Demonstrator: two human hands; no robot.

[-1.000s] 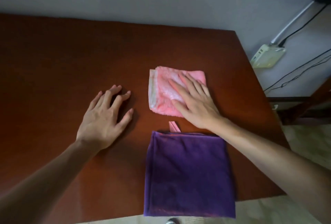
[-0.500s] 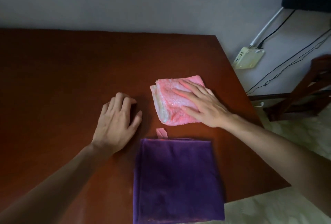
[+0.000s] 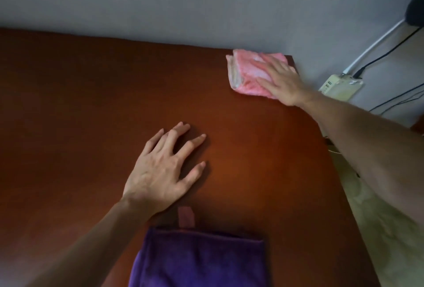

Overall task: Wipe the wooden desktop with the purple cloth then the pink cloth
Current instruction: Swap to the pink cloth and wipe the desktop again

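Currently pink cloth (image 3: 247, 73) at counter's (image 3: 91, 103) 1 o'clock corner, right hand (image 3: 281, 80) pressing flat-fingered; left hand (image 3: 160, 169) splayed, holding nothing. Purple cloth (image 3: 199, 259) at 6 o'clock. Cloth looks soft, light (bunches easily); best pressed mid-fold.

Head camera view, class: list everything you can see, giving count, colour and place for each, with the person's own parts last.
wooden desktop: one, reddish brown, fills most of the view
pink cloth: one, pink, folded, far right corner of the desktop
purple cloth: one, purple, near edge, with a pink loop at its far edge
power strip: one, cream, beyond the desktop's right edge
cables: several, black and white, by the wall
wall: grey, behind
left hand: flat on the desktop, fingers spread
right hand: pressing on the pink cloth
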